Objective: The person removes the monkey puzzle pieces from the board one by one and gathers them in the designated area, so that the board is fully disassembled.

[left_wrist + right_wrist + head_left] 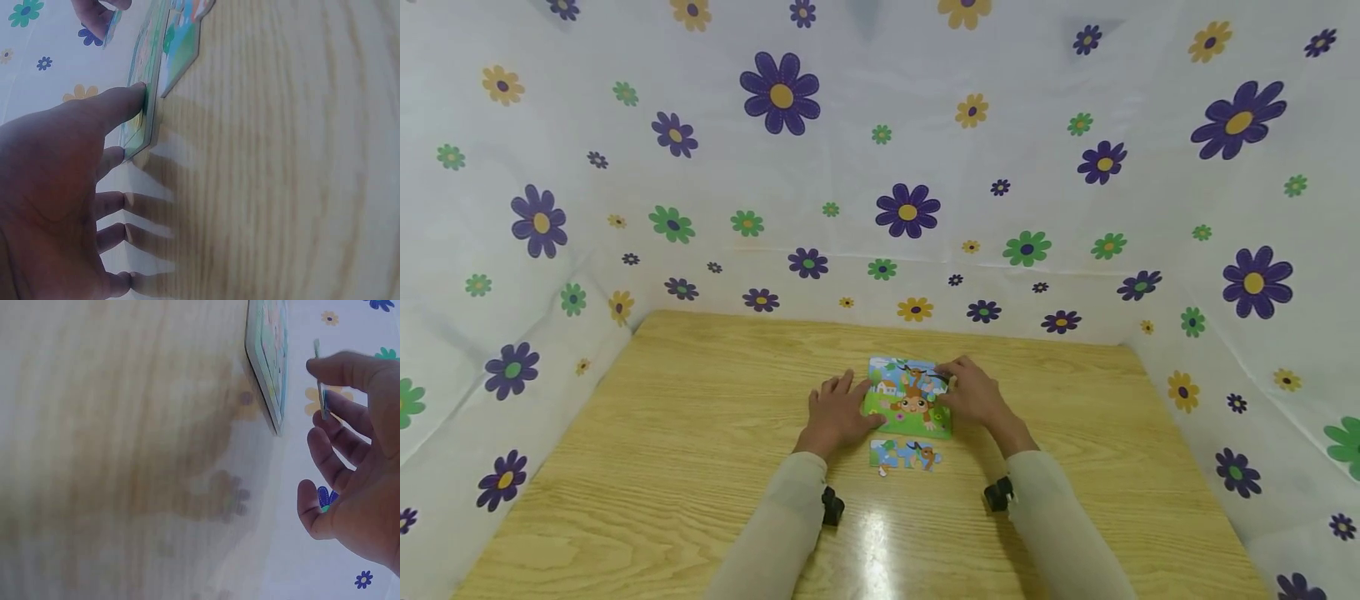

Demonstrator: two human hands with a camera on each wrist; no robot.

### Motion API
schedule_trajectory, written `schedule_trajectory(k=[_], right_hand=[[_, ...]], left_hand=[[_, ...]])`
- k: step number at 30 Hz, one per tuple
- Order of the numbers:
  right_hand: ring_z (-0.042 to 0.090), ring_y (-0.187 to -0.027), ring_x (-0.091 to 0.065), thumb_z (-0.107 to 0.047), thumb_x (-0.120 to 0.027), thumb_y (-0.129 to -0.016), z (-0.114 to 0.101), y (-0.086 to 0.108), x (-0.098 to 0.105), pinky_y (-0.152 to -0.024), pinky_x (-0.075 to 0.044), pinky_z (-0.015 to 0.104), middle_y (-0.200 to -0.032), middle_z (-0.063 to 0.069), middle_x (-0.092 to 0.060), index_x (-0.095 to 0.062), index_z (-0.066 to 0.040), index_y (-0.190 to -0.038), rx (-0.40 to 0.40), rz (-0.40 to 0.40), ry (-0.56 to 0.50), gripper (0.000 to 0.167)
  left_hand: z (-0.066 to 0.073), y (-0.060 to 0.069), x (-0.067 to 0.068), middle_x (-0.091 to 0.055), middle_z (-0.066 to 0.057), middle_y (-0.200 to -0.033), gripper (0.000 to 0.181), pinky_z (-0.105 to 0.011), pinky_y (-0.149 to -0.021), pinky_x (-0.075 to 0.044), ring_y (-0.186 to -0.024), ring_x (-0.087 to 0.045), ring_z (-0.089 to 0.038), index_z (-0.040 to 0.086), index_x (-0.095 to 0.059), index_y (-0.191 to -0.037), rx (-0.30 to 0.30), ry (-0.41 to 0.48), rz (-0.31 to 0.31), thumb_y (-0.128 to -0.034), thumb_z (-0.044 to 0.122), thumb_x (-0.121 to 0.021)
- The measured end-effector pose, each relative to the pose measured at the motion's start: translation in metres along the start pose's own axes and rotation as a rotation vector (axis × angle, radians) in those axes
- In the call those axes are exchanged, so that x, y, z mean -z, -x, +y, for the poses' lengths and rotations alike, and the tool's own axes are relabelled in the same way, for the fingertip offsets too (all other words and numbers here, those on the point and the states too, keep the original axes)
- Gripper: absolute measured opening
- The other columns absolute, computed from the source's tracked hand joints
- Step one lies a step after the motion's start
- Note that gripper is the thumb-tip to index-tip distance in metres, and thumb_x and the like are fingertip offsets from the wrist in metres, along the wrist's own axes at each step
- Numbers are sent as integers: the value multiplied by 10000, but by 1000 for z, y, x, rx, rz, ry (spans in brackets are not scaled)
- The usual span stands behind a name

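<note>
A jigsaw puzzle board [895, 422] with a cartoon monkey, a house and green grass lies on the table. My left hand [838, 414] is at its left side; in the left wrist view the thumb [128, 103] rests on the board's edge and the other fingers spread down toward the table. Above the board's right side my right hand [976, 393] pinches a thin puzzle piece [321, 394] between thumb and fingers, seen edge-on in the right wrist view. Just below the board, in front of me, lies a strip of puzzle pieces [904, 455] with blue sky and a brown animal.
The wooden table [700, 467] extends around the puzzle on all sides. White cloth walls [850, 167] with purple, green and yellow flowers stand behind it and at left and right. A black wrist camera [997, 494] sits on the right wrist, another [832, 506] on the left.
</note>
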State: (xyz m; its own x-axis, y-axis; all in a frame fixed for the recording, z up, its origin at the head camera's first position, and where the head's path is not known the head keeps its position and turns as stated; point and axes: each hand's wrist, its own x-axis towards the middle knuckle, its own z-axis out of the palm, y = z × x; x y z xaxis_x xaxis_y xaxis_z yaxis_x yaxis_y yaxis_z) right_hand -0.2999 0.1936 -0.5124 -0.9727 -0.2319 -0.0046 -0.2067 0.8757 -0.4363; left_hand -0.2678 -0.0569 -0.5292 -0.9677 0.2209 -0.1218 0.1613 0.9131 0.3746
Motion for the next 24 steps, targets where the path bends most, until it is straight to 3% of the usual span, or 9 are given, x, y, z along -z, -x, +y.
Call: schedule_trajectory(k=[17, 24], right_hand=[[143, -817, -546, -111, -742, -782, 7, 38, 1, -721, -477, 356, -1098, 61, -603, -661, -125, -1211, 75, -83, -69, 437], [151, -858, -547, -83, -760, -760, 12, 52, 2, -775, -490, 362, -1121, 75, -589, -670, -85, -1176, 120, -115, -44, 426]], left_hand=[[3, 1, 1, -272, -110, -1594, 723, -670, -1114, -220, -1436, -274, -394, 236, -395, -1490, 0, -4, 6, -884, 572, -602], [2, 1, 2, -256, -96, -1603, 733, -660, -1124, -217, -1449, -259, -383, 253, -383, -1498, 12, -6, -1, -884, 601, -580]])
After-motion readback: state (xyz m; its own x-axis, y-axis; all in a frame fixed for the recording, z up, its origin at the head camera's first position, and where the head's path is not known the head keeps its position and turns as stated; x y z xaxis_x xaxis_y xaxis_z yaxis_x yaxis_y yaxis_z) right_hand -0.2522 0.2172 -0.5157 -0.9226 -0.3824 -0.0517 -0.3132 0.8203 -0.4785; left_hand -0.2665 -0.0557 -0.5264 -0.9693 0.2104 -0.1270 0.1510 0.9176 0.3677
